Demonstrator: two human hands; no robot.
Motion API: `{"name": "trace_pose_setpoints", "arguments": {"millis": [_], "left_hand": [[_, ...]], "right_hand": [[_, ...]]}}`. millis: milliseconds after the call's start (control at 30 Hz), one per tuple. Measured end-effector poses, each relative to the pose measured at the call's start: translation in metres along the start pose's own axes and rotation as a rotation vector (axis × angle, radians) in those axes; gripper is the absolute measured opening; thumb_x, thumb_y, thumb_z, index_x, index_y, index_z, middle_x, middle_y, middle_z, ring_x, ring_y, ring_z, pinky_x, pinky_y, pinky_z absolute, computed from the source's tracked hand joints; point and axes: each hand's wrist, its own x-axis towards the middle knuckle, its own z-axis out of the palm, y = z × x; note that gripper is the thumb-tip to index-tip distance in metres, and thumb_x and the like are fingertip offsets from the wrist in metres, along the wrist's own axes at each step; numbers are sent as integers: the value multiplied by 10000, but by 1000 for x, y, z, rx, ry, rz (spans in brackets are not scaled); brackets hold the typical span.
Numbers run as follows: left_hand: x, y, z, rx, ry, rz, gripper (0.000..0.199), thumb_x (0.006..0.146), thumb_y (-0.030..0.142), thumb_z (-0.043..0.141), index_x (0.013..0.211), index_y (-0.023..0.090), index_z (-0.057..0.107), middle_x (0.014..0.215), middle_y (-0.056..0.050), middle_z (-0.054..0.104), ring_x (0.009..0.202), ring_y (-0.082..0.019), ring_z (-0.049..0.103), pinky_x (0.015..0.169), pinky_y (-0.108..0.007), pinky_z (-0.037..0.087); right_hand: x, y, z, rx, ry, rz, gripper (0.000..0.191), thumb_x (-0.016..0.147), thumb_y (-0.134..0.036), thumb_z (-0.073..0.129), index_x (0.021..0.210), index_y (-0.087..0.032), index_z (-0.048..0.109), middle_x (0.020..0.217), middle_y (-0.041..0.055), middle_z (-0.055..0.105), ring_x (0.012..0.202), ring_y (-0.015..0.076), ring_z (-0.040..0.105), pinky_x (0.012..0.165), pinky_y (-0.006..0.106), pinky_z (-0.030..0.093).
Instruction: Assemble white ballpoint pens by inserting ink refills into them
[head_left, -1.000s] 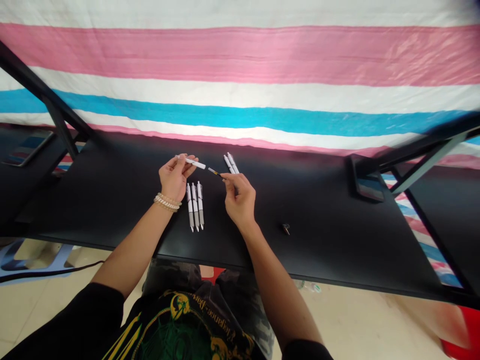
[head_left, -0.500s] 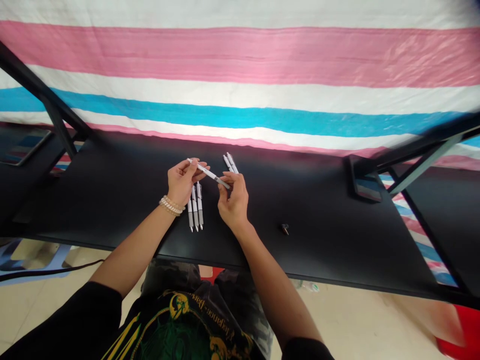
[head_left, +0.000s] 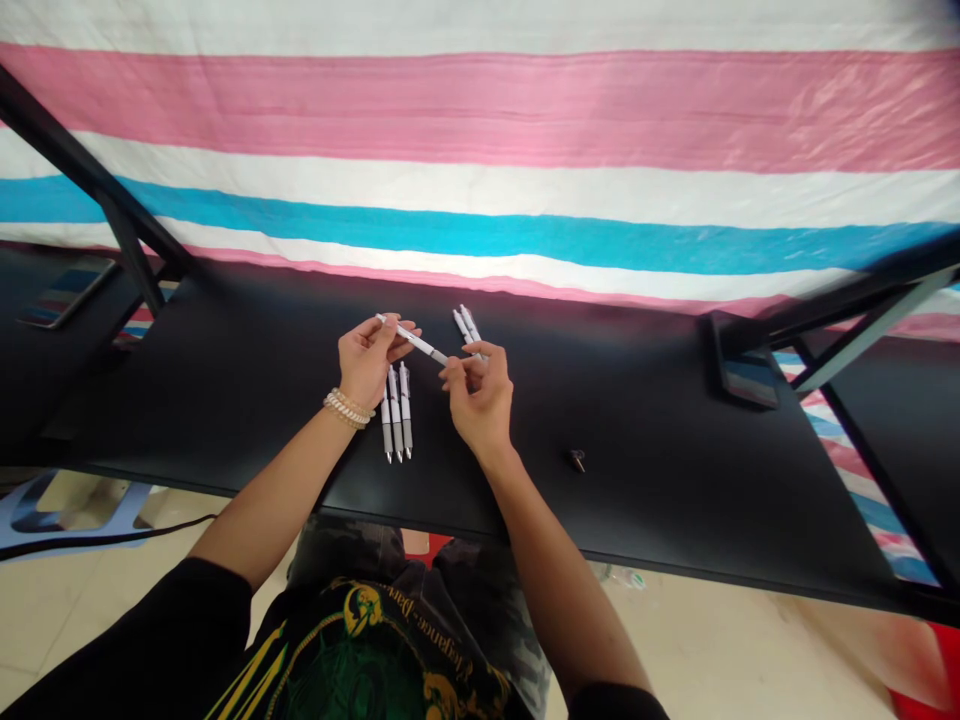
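A white pen with a grey grip [head_left: 417, 341] is held slanting above the table between my two hands. My left hand [head_left: 366, 358] pinches its upper left end between thumb and fingers. At its lower right end, the thumb and fingers of my right hand [head_left: 480, 395] close round the grey part, hiding the tip. Three matching pens [head_left: 397, 415] lie side by side on the table below, tips toward me, partly behind my left hand. Beyond my right hand lie two more white pens [head_left: 466, 324], their lower ends hidden by its fingers.
A small dark and metallic piece [head_left: 577, 460] lies on the black table [head_left: 645, 400] to the right. Black slanted frame legs stand at both sides, with a flat dark phone-like object [head_left: 742, 370] beside the right one. A striped sheet [head_left: 480, 110] hangs behind.
My right hand has shifted slightly right and its fingers have moved on the pen's grey end. My left hand keeps its pinch. The whole view has shifted a little.
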Motion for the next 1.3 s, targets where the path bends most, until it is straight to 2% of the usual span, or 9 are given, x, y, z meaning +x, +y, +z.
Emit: {"name": "trace_pose_setpoints", "arguments": {"millis": [267, 367, 467, 633, 700, 767, 867, 1033, 1300], "left_hand": [[0, -1, -1, 15, -9, 12, 392, 733, 481, 808, 903, 141, 709, 885, -106, 756, 820, -234, 751, 770, -374, 616], [-1, 0, -1, 37, -21, 0, 397, 740, 486, 801, 918, 142, 711, 864, -101, 752, 787, -220, 746, 735, -350, 613], [-1, 1, -1, -7, -17, -21, 378, 745, 458, 806, 938, 150, 698, 880, -88, 748, 816, -209, 740, 750, -333, 604], [-1, 14, 1, -239, -60, -159, 255, 817, 396, 745, 894, 174, 648, 822, -40, 700, 794, -167, 708, 737, -296, 576], [-2, 22, 1, -370, -98, -280, 296, 891, 464, 621, 798, 184, 592, 645, 1, 593, 600, -123, 624, 600, -262, 531], [-3, 29, -1, -461, -107, -368, 363, 937, 466, 503, 693, 196, 500, 493, 54, 392, 412, -80, 430, 444, -223, 397], [-4, 35, -4, -529, -59, -396, 359, 946, 428, 418, 668, 202, 446, 459, 79, 228, 353, -70, 249, 376, -221, 220], [-5, 36, -5, -571, -54, -376, 328, 935, 411, 371, 703, 201, 470, 470, 80, 179, 363, -79, 206, 388, -236, 161], [-8, 38, -1, -569, -40, -377, 276, 915, 367, 393, 705, 203, 467, 468, 77, 173, 366, -86, 204, 393, -242, 163]], "right_hand": [[-1, -1, -2, -69, -3, -19, 134, 952, -312, 551, 1048, -229, 505, 812, 1, 681, 602, 123, 618, 594, 263, 509], [-1, 0, -2, 8, -61, 25, 140, 998, -328, 471, 1098, -229, 472, 747, -24, 665, 515, 105, 583, 546, 243, 485], [0, 2, -1, 56, -102, 1, 297, 978, -340, 520, 1237, -228, 428, 900, 13, 693, 621, 119, 645, 587, 246, 512], [-3, 3, 1, -155, -263, -119, 228, 992, -261, 468, 1197, -202, 549, 852, 27, 701, 658, 137, 654, 658, 256, 505], [-6, 2, 3, -284, -293, -206, 217, 986, -244, 478, 1173, -193, 574, 899, 54, 713, 707, 155, 659, 682, 262, 491], [-9, 1, 6, -385, -361, -294, 203, 985, -256, 493, 1153, -185, 584, 898, 66, 715, 732, 171, 657, 696, 270, 478], [-13, 0, 12, -451, -442, -381, 213, 1004, -303, 482, 1129, -167, 588, 875, 77, 709, 756, 188, 656, 711, 282, 473], [-13, 1, 14, -399, -392, -388, 232, 1016, -312, 466, 1157, -166, 579, 870, 73, 699, 750, 174, 650, 687, 271, 471], [-13, -1, 12, -391, -341, -365, 222, 996, -307, 511, 1157, -169, 575, 841, 54, 687, 696, 159, 628, 653, 263, 460]]}}
